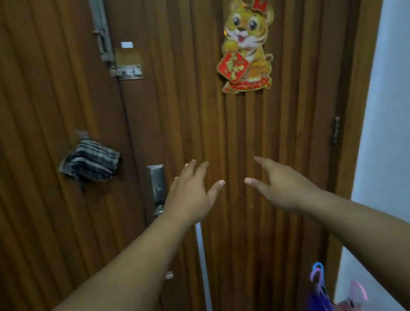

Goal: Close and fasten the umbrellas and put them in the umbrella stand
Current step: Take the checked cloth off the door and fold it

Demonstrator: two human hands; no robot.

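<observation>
Hands apart, spread; umbrellas low right.

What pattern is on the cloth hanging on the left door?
The small folded cloth hanging on the left wooden door has dark and light stripes, seen in the head view.

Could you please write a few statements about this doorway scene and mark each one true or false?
1. Both hands are empty, fingers spread. True: left hand and right hand hold nothing.
2. A tiger decoration hangs on the wooden door. True.
3. The right hand grips an umbrella. False: the purple umbrella stands untouched at the bottom right.
4. The striped cloth lies on the floor. False: it hangs on the door, left of the handle.
</observation>
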